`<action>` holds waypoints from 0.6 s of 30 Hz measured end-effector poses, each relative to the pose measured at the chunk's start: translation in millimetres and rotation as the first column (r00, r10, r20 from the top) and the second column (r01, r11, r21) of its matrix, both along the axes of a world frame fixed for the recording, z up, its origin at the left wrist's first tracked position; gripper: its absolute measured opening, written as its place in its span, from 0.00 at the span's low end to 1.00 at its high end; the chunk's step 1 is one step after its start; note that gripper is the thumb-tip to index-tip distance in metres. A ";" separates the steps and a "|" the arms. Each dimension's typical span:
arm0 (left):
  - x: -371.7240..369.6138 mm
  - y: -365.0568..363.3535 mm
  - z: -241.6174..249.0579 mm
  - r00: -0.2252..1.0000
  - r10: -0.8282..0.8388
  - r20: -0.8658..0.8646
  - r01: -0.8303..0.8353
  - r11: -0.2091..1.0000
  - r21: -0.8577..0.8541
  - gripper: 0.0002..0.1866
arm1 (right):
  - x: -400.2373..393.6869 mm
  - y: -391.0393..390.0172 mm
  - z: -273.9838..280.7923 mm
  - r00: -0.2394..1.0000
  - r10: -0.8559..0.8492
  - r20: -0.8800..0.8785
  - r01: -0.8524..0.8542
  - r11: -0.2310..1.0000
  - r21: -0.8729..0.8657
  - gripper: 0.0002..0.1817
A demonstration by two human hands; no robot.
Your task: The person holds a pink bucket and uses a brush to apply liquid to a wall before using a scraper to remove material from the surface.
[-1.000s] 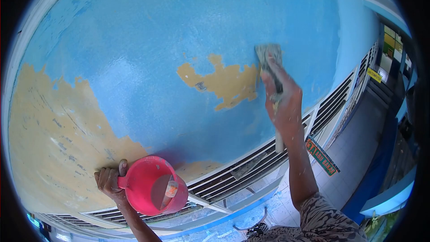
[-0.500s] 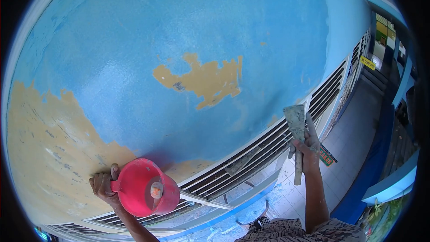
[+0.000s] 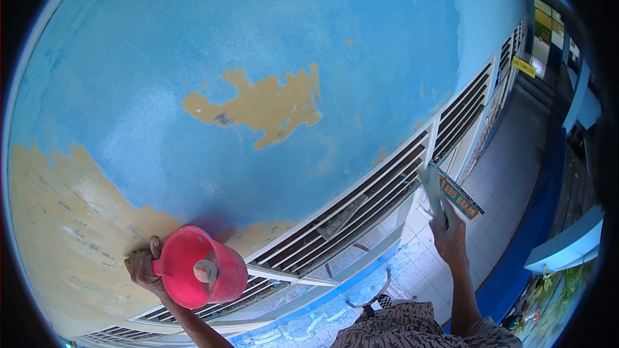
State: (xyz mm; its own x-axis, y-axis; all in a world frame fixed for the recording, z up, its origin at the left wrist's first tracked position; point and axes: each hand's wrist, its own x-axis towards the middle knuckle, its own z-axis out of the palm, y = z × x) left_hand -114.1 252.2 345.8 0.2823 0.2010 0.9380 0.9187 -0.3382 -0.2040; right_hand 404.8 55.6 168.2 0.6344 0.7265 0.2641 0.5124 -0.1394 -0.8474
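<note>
My left hand (image 3: 142, 267) is closed round the handle of a pink plastic dipper (image 3: 229, 274) at the lower left, held close in front of the wall. Inside the dipper sits a pale, roundish item (image 3: 206, 271) with a trace of orange. My right hand (image 3: 450, 238) grips a scraper (image 3: 431, 183) in front of the louvres; motion smears its blade and the fingers. The scraper is turned so that its blade shows narrow, pointing up.
The blue wall (image 3: 271, 13) has a peeled tan patch (image 3: 271, 103) and a larger tan area (image 3: 51, 219) at the left. A flat grey tool (image 3: 343, 217) lies on the white-framed louvres (image 3: 380, 203). Beyond hang a green sign (image 3: 459, 198) and a yellow sign (image 3: 524, 66).
My right hand has lowered slightly and turned the scraper from flat-on to nearly edge-on. The dipper has shifted a little left in view, as has the wall patch with the camera.
</note>
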 end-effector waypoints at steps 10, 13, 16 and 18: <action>-4.7 1.4 -2.5 0.999 -0.017 0.035 0.016 1.000 0.024 0.22 | -40.0 147.0 52.4 0.789 -0.164 0.592 -0.246 0.799 0.549 0.21; -10.2 7.6 -1.1 1.000 0.010 0.024 -0.012 0.996 0.089 0.26 | -63.5 137.5 63.3 0.866 -0.049 0.497 -0.256 0.811 0.526 0.17; -11.4 9.7 -3.3 1.000 0.015 0.014 -0.016 0.995 0.096 0.25 | -75.9 123.8 50.1 0.965 -0.026 0.262 -0.222 0.454 0.863 0.20; -8.7 7.5 -3.5 1.000 0.005 0.025 -0.007 0.996 0.093 0.25 | -74.2 123.6 37.9 0.981 0.117 0.157 -0.189 0.352 0.917 0.20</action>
